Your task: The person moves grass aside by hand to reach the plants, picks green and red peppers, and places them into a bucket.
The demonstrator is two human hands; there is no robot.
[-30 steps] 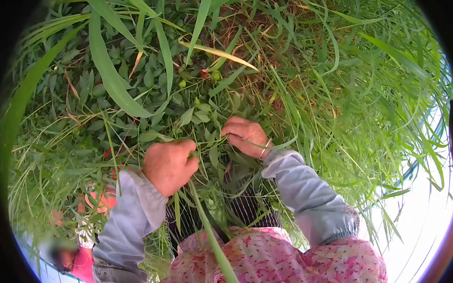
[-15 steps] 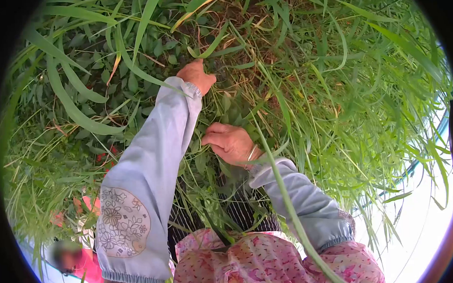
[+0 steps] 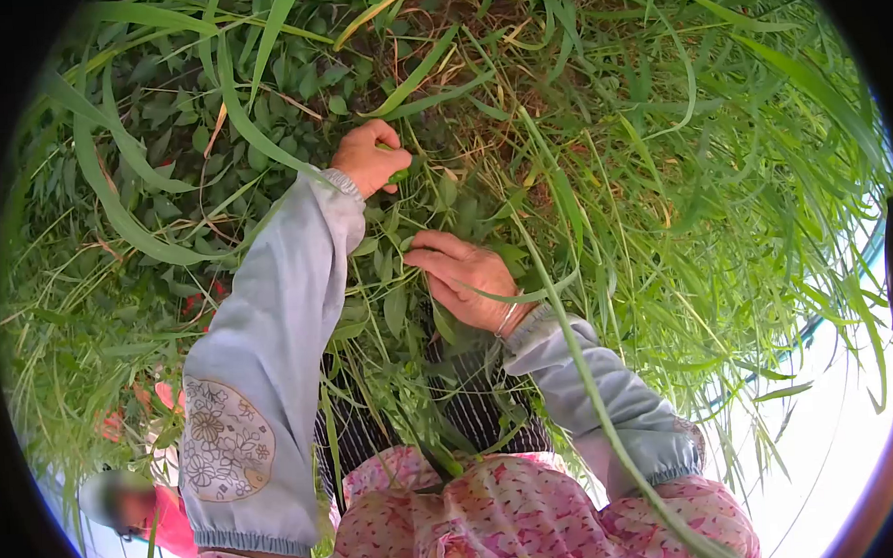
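My left hand (image 3: 371,159) is closed on a bright green piece of plant (image 3: 398,174), partly hidden by the fingers; its exact kind does not show. Nearer my body, my right hand (image 3: 466,278) has its fingers stretched out and a little apart, their tips at the edge of a leafy green plant (image 3: 393,305). Nothing can be seen held in it. Broad leaves and thin stems fill the space between the two hands. Grey sleeve covers (image 3: 271,315) run over both forearms, and a bracelet (image 3: 508,318) circles the right wrist.
Long grass blades arch over the left arm, and one thick stalk (image 3: 588,387) crosses in front of the right forearm. Dry straw and soil (image 3: 518,70) show at the top. Another person (image 3: 170,520) in pink is at the lower left. Dense grass (image 3: 711,240) stands right.
My left hand has drawn back slightly toward me and left, and the green piece now shows in its fingers. My right hand has shifted a little right, its fingers loosening from a closer pinch.
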